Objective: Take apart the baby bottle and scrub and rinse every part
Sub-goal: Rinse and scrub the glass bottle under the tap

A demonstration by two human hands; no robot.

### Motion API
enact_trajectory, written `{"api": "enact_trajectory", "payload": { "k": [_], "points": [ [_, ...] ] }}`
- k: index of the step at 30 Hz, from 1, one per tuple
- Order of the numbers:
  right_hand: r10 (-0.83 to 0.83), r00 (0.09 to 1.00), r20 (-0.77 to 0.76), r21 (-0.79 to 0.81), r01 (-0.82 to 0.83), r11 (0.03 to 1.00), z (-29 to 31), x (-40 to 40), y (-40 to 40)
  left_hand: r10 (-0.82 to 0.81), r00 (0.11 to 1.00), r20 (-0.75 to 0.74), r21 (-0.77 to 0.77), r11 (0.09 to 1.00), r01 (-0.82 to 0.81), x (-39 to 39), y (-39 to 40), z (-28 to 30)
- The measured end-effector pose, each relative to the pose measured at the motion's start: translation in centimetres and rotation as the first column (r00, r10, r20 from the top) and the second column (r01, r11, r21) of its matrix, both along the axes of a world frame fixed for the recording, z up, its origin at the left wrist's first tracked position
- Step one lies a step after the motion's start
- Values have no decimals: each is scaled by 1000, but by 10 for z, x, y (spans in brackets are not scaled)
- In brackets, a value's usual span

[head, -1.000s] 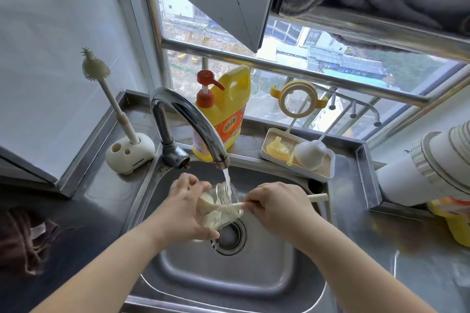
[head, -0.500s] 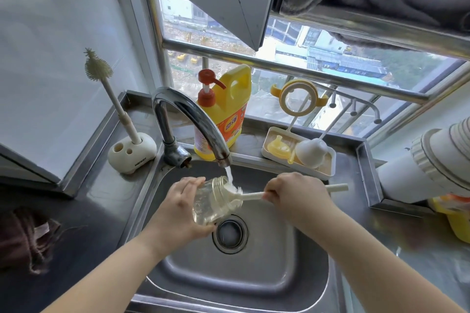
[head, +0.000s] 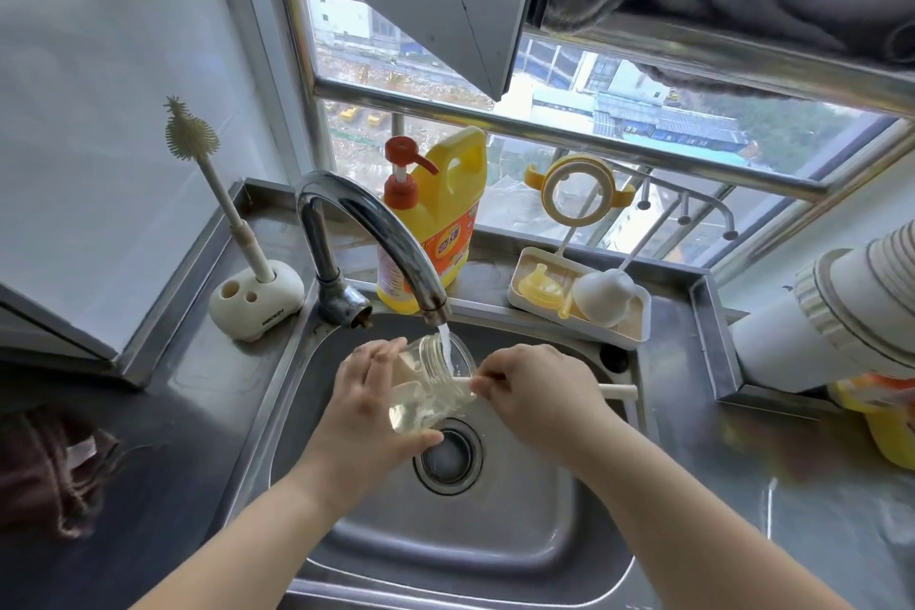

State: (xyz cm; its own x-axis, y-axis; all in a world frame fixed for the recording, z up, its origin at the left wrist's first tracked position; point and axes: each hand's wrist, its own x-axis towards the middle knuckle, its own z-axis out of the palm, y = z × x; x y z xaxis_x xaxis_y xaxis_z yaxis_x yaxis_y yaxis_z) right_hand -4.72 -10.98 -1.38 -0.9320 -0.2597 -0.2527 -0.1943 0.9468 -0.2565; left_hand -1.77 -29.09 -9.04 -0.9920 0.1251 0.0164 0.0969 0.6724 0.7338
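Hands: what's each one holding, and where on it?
Left hand grips the bottle round its body; right hand grips the brush handle mid-shaft.

Over the sink (head: 569, 535) the near half of the basin lay open, bare steel on both sides of the drain (head: 448, 458). The middle was crowded: the left hand (head: 369, 404) gripped the glass bottle (head: 435, 381) right under the faucet (head: 376, 238), whose curved spout arched low overhead, and the right hand (head: 539, 394) closed in just beside it, holding the brush handle (head: 619, 390). Behind, the back ledge was blocked by the yellow detergent jug (head: 435, 233) and the drying tray (head: 579, 300). Far left, the brush stand (head: 257, 297) guarded the corner. Right of the basin, a strip of counter (head: 792, 510) stayed passable.
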Motion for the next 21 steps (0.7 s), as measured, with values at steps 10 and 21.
{"api": "enact_trajectory", "payload": {
  "k": [10, 21],
  "points": [
    [140, 986, -86, 42, -137, 990, -8, 10, 16, -222, 933, 283, -13, 972, 235, -17, -16, 8],
    [102, 991, -84, 169, -87, 982, -5, -3, 28, -111, 983, 148, 43, 993, 105, -4, -14, 0]
  ]
}}
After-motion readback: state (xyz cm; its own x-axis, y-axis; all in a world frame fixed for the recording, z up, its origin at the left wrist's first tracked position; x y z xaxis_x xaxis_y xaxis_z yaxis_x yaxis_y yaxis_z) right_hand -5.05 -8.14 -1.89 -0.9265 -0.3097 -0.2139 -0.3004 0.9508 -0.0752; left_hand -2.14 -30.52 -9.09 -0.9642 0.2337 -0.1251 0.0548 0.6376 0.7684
